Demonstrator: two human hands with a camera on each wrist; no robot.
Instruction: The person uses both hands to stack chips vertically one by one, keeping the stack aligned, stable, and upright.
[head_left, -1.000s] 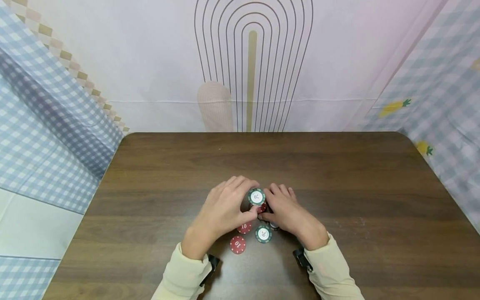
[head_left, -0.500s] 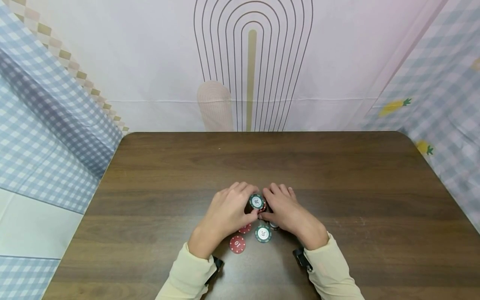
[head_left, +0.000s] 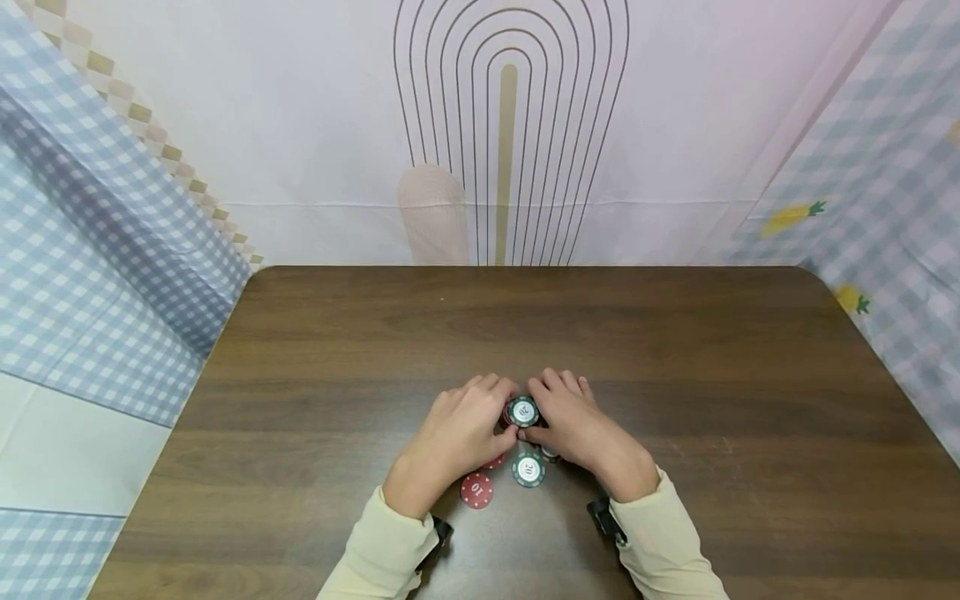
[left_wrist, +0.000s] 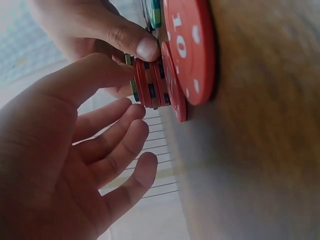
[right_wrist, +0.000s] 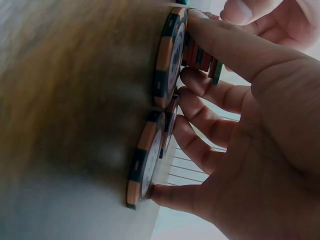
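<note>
A short stack of red poker chips (left_wrist: 152, 87) stands on the table between both hands. On its top lies a green "20" poker chip (head_left: 523, 411), with a red edge showing at its left in the head view. My left hand (head_left: 453, 433) pinches this green chip between thumb and index finger, the other fingers spread loosely. From the opposite side, the thumb and index finger of my right hand (head_left: 576, 423) hold the stack low, its little finger touching a dark-and-orange-edged chip (right_wrist: 145, 162) on the table.
Loose chips lie on the near side of the stack: a green "20" chip (head_left: 528, 470), a red "10" chip (head_left: 477, 490) and another red one (head_left: 495, 462) partly under my left hand. A dark-edged chip (head_left: 551, 455) sits beneath my right hand. Patterned cloth (head_left: 322, 142) hangs beyond the wooden table (head_left: 337, 333).
My left hand has come toward the person and slightly right, bringing the green chip down onto the red stack. My right hand has stayed at the stack.
</note>
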